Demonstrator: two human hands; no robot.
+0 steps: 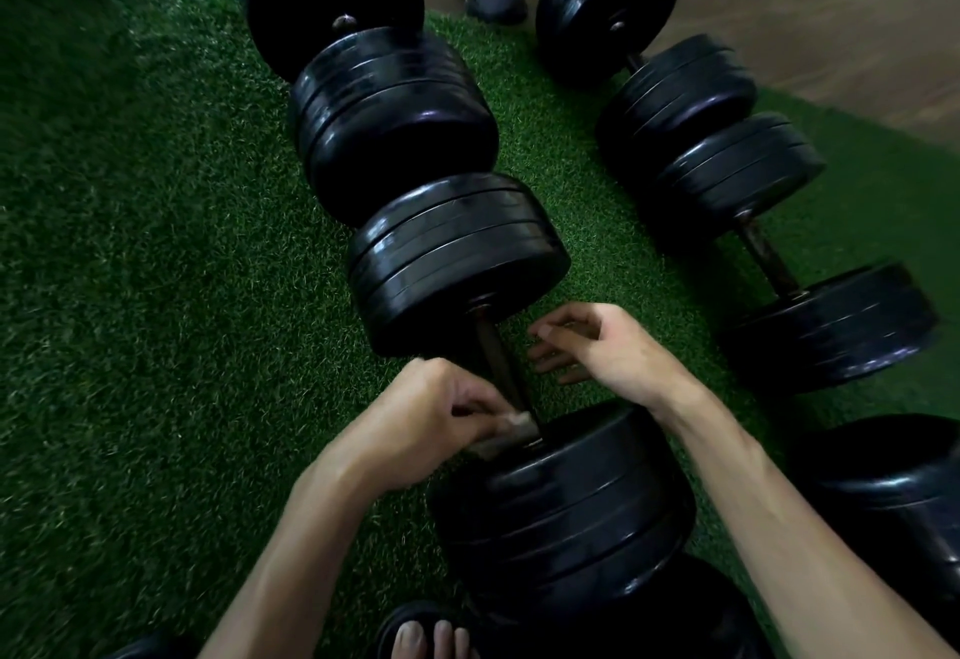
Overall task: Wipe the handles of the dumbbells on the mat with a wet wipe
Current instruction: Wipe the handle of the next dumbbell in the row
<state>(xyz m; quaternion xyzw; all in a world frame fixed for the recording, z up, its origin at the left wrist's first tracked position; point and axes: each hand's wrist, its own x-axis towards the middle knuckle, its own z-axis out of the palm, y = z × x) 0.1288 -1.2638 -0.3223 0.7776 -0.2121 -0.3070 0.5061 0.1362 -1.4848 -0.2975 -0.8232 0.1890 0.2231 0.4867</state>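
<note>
Two hands at handle (pixel 500 370) | left hand (pixel 436 409): pinching wet wipe (pixel 511 430) (soiled) against handle; right hand (pixel 597 346): relaxed, holding nothing

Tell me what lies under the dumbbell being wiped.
Green turf mat shows beneath the handle and around the dumbbell's plates. The mat directly under the plates is hidden; the left hand covers more.

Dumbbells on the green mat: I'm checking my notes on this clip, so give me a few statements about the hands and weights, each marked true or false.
1. The left hand holds the wipe against the handle of the nearest dumbbell. True.
2. The right hand grips that handle. False: it hovers open beside it.
3. The dumbbells lie on a green mat. True.
4. The wipe is at the far end of the handle. False: it is at the near end, by the near weight.
</note>
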